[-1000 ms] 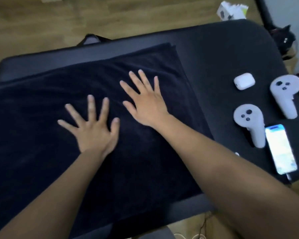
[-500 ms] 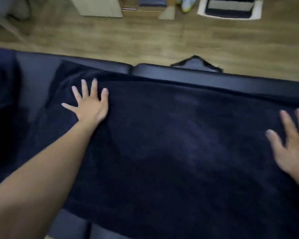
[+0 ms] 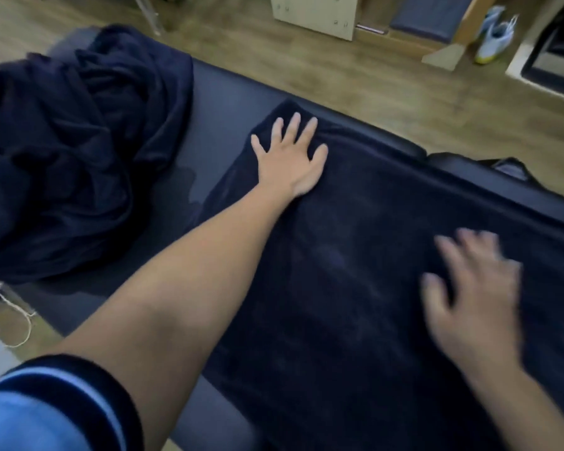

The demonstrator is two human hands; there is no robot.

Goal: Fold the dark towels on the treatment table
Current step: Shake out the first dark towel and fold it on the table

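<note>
A dark navy towel (image 3: 355, 271) lies spread flat across the black treatment table (image 3: 219, 102). My left hand (image 3: 290, 157) rests palm down with fingers apart on the towel's far left corner. My right hand (image 3: 472, 294) lies over the towel's middle right, fingers spread, blurred by motion. Neither hand grips anything. A crumpled heap of dark towels (image 3: 75, 151) sits on the table's left end, apart from the flat towel.
Beyond the table is wooden floor with a light wooden cabinet (image 3: 316, 14), a pair of pale shoes (image 3: 495, 37) and a dark mat. A white cord (image 3: 10, 314) lies on the floor at the near left. A dark bag (image 3: 508, 169) peeks from behind the table.
The view has swung left, bringing the crumpled heap into sight. My left hand has slid out to the towel's far left corner, and my right hand has moved left across the towel.
</note>
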